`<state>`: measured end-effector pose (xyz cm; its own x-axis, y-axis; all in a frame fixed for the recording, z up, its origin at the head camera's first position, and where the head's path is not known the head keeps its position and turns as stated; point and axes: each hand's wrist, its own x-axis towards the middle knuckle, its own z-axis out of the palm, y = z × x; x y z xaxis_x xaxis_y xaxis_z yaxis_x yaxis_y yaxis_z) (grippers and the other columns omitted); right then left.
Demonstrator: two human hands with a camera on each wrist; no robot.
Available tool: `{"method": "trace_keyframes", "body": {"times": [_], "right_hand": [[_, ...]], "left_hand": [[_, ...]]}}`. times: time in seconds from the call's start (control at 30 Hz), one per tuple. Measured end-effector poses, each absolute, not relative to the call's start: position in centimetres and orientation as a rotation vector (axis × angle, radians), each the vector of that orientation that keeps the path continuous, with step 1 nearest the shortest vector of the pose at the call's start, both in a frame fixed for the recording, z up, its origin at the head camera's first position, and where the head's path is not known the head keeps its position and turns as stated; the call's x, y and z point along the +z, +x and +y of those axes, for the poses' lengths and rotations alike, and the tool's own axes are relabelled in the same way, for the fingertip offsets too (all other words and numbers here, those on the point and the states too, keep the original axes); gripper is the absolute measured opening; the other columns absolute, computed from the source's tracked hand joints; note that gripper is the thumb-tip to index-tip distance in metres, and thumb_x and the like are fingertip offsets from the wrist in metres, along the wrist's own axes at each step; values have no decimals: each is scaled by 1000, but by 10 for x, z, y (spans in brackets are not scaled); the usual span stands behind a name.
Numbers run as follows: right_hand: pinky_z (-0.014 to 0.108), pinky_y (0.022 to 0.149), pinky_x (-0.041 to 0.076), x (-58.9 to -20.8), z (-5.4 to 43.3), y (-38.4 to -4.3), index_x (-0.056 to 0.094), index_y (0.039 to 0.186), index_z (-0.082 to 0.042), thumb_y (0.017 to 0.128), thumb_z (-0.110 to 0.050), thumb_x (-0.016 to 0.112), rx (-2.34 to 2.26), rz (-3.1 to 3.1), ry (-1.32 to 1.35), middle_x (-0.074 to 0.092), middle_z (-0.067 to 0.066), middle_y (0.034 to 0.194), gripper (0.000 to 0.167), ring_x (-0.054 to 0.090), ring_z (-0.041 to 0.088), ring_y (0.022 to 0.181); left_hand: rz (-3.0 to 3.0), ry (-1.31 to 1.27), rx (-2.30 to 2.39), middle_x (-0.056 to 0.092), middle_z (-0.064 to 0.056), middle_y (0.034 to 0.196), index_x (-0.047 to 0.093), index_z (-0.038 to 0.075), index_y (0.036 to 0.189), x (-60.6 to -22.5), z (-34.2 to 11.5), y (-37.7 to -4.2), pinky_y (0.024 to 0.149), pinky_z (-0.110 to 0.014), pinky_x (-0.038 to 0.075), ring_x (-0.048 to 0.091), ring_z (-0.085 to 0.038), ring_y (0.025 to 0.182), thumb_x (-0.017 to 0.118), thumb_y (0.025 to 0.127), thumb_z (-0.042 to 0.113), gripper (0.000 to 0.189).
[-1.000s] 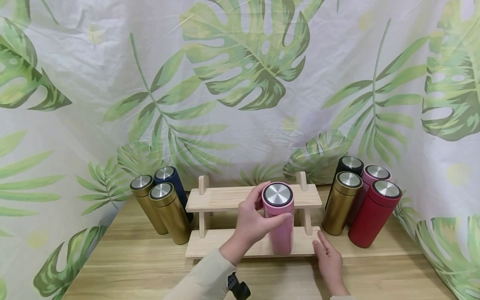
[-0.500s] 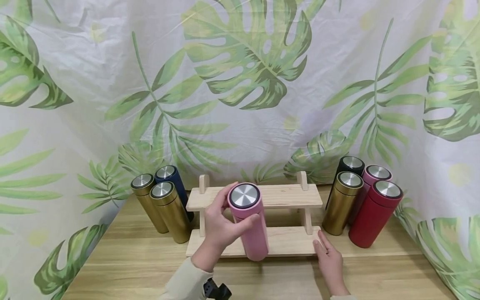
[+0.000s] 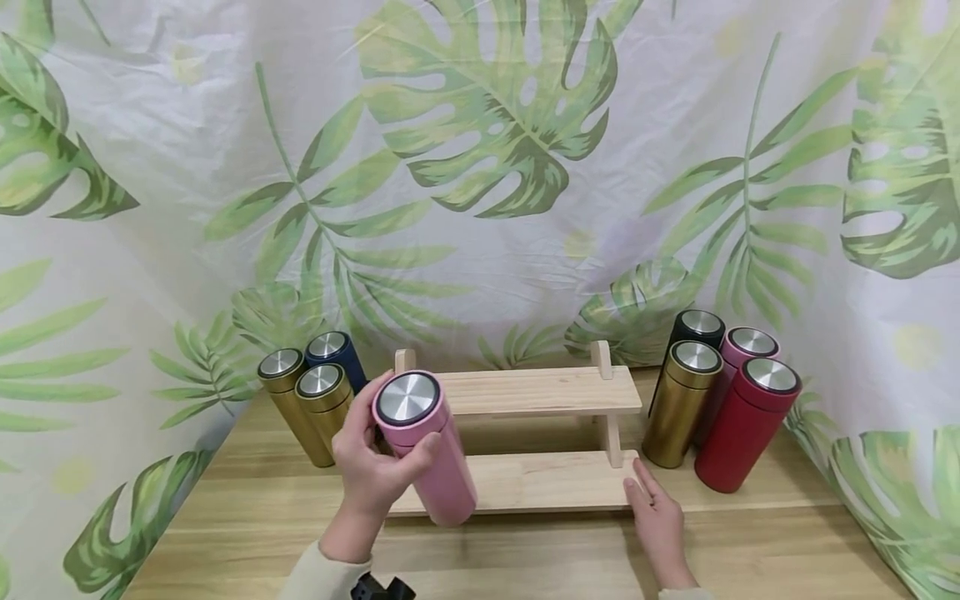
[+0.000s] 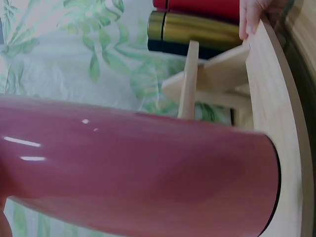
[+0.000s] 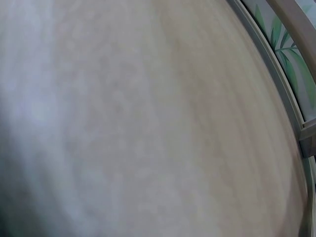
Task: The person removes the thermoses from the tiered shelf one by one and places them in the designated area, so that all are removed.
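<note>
My left hand (image 3: pixel 377 458) grips a pink thermos (image 3: pixel 442 479) round its upper body, thumb at the front. The thermos has a silver-topped lid and tilts, its base toward the right. It is in front of the left end of a two-tier wooden shelf (image 3: pixel 547 482); whether its base touches the lower board I cannot tell. In the left wrist view the pink thermos (image 4: pixel 148 173) fills much of the picture. My right hand (image 3: pixel 658 521) touches the right end of the lower board with nearly straight fingers. The right wrist view shows mostly blurred tabletop (image 5: pixel 148 123).
Left of the shelf stand two gold thermoses (image 3: pixel 288 408) and a blue one (image 3: pixel 337 354), partly hidden by my left hand. To the right, a red thermos (image 3: pixel 750 429), a gold one (image 3: pixel 682 408), a pink one and a black one cluster together. A leaf-patterned cloth (image 3: pixel 510 275) hangs behind.
My left hand has carried the pink thermos leftward from the right part of the shelf to its left end, tilting it more. My right hand has stayed at the shelf's right end.
</note>
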<state>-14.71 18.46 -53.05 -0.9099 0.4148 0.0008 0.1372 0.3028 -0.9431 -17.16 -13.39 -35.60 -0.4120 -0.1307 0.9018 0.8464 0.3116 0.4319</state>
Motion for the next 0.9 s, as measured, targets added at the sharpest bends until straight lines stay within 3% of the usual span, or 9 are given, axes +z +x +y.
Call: {"method": "trace_keyframes", "body": {"times": [0.23, 0.4, 0.53, 0.67, 0.77, 0.9], "right_hand": [[38, 106, 32, -529, 184, -147, 48, 135, -7, 94, -32, 54, 1674, -2317, -498, 47, 4, 138, 48, 38, 23, 129], [38, 106, 31, -529, 184, -147, 48, 135, -7, 94, -32, 54, 1676, -2318, -496, 47, 4, 138, 48, 38, 23, 129], [37, 106, 32, -529, 184, -147, 49, 134, -7, 94, -31, 54, 1652, -2322, -499, 48, 3, 137, 47, 38, 23, 129], [17, 103, 33, -530, 184, -147, 50, 134, -8, 94, -31, 55, 1629, -2323, -509, 49, 2, 136, 46, 39, 22, 128], [-1, 91, 28, -531, 184, -147, 50, 133, -8, 93, -31, 55, 1632, -2316, -506, 49, 2, 136, 46, 39, 22, 128], [-5, 85, 24, -532, 185, -147, 51, 133, -8, 93, -30, 55, 1627, -2312, -506, 49, 3, 136, 46, 40, 22, 127]], "left_hand": [[-1597, -556, -1238, 64, -11, 110, 53, -19, 112, -354, -163, -166, 86, -16, 48, 60, -8, 100, 81, 58, 22, 73], [-1589, -468, -1216, 65, -1, 108, 53, -21, 109, -340, -176, -153, 82, -13, 48, 60, -4, 96, 80, 58, 18, 69], [-1611, -364, -1189, 64, 8, 107, 55, -18, 110, -348, -196, -150, 79, -10, 46, 60, -1, 93, 78, 52, 11, 68], [-1615, -287, -1165, 65, 6, 107, 58, -14, 111, -363, -217, -152, 80, -9, 46, 60, -3, 93, 80, 48, 8, 71], [-1610, -213, -1165, 65, 5, 108, 59, -10, 113, -369, -229, -151, 80, -9, 45, 61, -4, 93, 81, 47, 7, 72], [-1623, -98, -1134, 63, 9, 108, 59, -7, 116, -374, -237, -146, 77, -9, 43, 59, -1, 89, 80, 47, 4, 73]]}}
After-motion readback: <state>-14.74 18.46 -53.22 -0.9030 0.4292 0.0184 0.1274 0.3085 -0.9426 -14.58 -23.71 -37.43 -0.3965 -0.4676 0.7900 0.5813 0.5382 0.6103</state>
